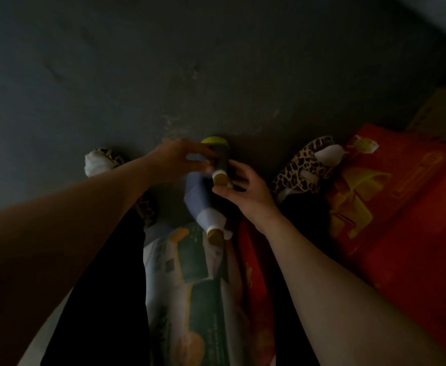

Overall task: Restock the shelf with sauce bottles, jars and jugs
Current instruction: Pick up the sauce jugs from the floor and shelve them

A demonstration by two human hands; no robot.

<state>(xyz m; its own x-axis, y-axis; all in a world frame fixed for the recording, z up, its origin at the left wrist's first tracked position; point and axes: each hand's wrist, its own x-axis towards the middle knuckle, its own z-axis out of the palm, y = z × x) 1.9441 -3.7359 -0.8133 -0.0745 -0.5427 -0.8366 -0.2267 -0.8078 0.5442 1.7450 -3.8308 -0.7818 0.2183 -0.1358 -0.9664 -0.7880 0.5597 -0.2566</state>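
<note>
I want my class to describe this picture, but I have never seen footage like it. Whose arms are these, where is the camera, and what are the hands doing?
There is no machine here. A person wears a camera on the head, so the single picture looks down along their own two bare arms toward a dark grey floor and their feet in leopard-print slippers.

Both hands meet around a dark bottle with a pale cap facing the camera. The left hand touches its side; the right hand reaches in beside the cap. The dim light hides how firmly either grips.

Just below lies a second bottle with a blue and white label, on top of a printed package. Red cartons sit to the right. No shelf is visible.
</note>
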